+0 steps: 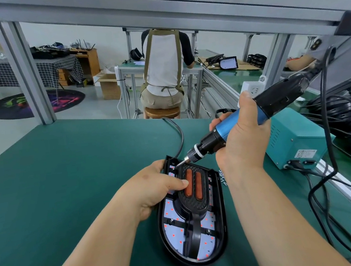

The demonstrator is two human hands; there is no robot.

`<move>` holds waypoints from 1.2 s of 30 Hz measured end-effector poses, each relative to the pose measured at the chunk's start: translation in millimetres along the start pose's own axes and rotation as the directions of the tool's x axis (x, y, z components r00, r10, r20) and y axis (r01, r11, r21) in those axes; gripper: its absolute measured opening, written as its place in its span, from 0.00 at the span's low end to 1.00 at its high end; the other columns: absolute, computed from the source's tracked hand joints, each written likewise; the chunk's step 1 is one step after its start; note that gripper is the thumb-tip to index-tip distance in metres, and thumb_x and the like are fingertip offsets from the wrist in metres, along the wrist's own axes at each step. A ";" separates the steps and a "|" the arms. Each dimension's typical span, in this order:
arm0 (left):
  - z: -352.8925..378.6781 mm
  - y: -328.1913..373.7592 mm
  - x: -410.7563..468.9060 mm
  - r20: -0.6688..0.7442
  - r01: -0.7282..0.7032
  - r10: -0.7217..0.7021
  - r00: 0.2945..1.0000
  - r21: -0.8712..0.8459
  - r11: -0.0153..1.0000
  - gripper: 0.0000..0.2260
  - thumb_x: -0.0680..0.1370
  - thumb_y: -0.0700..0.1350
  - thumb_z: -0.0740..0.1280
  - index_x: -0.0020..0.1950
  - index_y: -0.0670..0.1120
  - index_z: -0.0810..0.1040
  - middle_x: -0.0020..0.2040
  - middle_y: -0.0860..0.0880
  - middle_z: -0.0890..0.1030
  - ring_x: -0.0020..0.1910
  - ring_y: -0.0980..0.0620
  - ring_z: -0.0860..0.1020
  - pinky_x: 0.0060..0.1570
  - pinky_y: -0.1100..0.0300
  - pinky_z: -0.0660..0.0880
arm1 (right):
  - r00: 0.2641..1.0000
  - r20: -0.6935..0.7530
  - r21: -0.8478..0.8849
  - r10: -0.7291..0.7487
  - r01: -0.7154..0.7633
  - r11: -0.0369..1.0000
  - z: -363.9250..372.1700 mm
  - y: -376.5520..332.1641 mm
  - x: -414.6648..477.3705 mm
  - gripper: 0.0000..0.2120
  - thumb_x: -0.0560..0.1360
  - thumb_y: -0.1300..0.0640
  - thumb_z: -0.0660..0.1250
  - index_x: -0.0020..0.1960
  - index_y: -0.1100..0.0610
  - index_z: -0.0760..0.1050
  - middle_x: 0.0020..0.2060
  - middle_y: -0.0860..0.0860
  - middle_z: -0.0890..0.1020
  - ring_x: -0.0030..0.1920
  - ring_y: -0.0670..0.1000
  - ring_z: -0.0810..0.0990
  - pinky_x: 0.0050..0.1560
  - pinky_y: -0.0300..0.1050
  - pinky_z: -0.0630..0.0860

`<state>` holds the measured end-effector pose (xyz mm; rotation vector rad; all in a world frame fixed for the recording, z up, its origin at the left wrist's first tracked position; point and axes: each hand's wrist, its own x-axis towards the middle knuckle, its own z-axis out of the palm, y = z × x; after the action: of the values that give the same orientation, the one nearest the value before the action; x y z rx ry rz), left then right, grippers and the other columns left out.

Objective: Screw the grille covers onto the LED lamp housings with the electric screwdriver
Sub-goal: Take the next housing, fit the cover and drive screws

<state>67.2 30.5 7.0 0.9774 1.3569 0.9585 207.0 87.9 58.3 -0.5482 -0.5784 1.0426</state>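
Note:
A black LED lamp housing [219, 233] lies on the green mat, its white LED board showing red dots. On it sits the black grille cover [195, 203] with two orange strips. My left hand [154, 188] grips the housing's far left edge, thumb pressing on the cover. My right hand [241, 139] holds the blue and black electric screwdriver [252, 119], tilted down to the left. Its bit tip touches the housing's far left corner beside my left fingers.
A teal power supply box [297, 140] stands to the right with black cables [325, 182] trailing along the bench edge. Several loose screws [223, 177] lie right of the housing. A person [164, 69] sits at another bench beyond. An aluminium frame post [30, 82] rises at the back left.

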 end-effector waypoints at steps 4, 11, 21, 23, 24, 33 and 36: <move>-0.5 -0.2 0.8 0.004 0.002 -0.002 1.000 0.000 1.000 0.15 0.75 0.32 0.71 0.57 0.47 0.79 0.56 0.36 0.84 0.60 0.32 0.79 0.63 0.37 0.75 | 1.000 -0.011 0.005 0.008 -0.008 1.000 -0.7 -0.2 0.0 0.08 0.77 0.56 0.70 0.49 0.55 0.70 0.27 0.49 0.72 0.28 0.49 0.73 0.34 0.45 0.77; -1.7 -1.1 1.0 0.008 0.005 -0.005 1.000 -0.003 1.000 0.15 0.74 0.32 0.71 0.57 0.46 0.79 0.56 0.36 0.83 0.61 0.32 0.79 0.63 0.37 0.74 | 1.000 -0.007 0.010 0.012 -0.012 1.000 -1.1 -0.1 0.5 0.08 0.77 0.56 0.70 0.49 0.55 0.70 0.27 0.49 0.72 0.29 0.50 0.74 0.34 0.45 0.77; -1.5 -1.7 2.4 0.013 0.004 -0.004 1.000 -0.025 1.000 0.15 0.74 0.31 0.71 0.57 0.46 0.79 0.54 0.36 0.84 0.59 0.32 0.79 0.61 0.36 0.76 | 0.999 -0.033 0.006 0.015 -0.015 1.000 -1.7 2.2 3.3 0.09 0.77 0.56 0.70 0.49 0.55 0.70 0.30 0.51 0.72 0.28 0.50 0.73 0.35 0.46 0.77; -1.2 -1.5 2.4 0.011 0.003 -0.003 1.000 -0.022 1.000 0.15 0.74 0.31 0.71 0.57 0.46 0.79 0.55 0.36 0.84 0.60 0.32 0.79 0.61 0.36 0.75 | 0.999 -0.035 0.001 0.018 -0.018 1.000 -1.9 2.2 3.3 0.09 0.77 0.55 0.71 0.49 0.55 0.70 0.31 0.52 0.72 0.29 0.50 0.73 0.35 0.46 0.77; -1.0 -1.3 2.5 0.009 0.003 -0.003 1.000 -0.021 1.000 0.15 0.74 0.31 0.71 0.57 0.46 0.79 0.55 0.36 0.84 0.60 0.32 0.79 0.62 0.36 0.75 | 0.999 -0.034 0.000 0.020 -0.020 1.000 -2.0 2.1 3.3 0.09 0.77 0.55 0.70 0.49 0.55 0.70 0.31 0.52 0.72 0.29 0.50 0.73 0.35 0.46 0.77; -1.8 -2.5 2.8 0.008 0.002 -0.002 1.000 -0.018 1.000 0.15 0.74 0.32 0.72 0.56 0.47 0.79 0.55 0.36 0.84 0.61 0.32 0.78 0.64 0.37 0.74 | 0.999 -0.023 -0.015 0.023 -0.024 1.000 -3.3 2.1 2.9 0.09 0.76 0.55 0.71 0.49 0.55 0.71 0.32 0.52 0.72 0.30 0.51 0.73 0.35 0.46 0.77; -1.6 -2.4 2.6 0.008 0.004 -0.003 1.000 -0.024 1.000 0.15 0.74 0.32 0.72 0.56 0.46 0.79 0.55 0.35 0.83 0.60 0.32 0.79 0.62 0.36 0.75 | 1.000 -0.021 -0.017 0.022 -0.022 1.000 -3.2 1.7 3.4 0.09 0.77 0.55 0.71 0.49 0.55 0.71 0.32 0.53 0.72 0.30 0.51 0.73 0.35 0.46 0.77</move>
<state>65.6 32.2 3.9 0.9593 1.3371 0.9654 209.4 91.2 55.5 -0.5810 -0.5648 1.0523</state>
